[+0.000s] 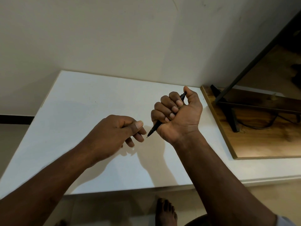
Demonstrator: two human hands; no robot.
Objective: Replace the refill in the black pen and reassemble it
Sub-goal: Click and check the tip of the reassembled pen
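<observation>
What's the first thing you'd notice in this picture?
The right hand, held over the middle of the white table, grips a black pen in its fist, with the tip pointing down and to the left. The left hand hovers just beside that tip, fingers loosely curled.

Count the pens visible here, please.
1: a black pen gripped in the right hand, tip toward the left hand, above the white table. The left hand's curled fingers may hide something.

White table (81,103) against a pale wall (114,38); wooden board (260,144) with a black stand (228,111) at right
</observation>
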